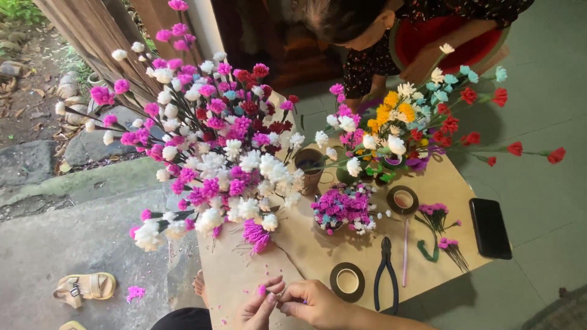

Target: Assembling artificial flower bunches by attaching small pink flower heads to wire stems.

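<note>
Pink flower bud sits pinched in my left hand at the counter's near edge; right hand fingers close together beside it, seemingly shaping it. Next needs delicate fingertip work.

Grey concrete floor spreads left of the hands, a sandal on it; wooden boards lean far beyond.

Home porch craft spot: flower-covered table, sandal, garden stones.
</note>
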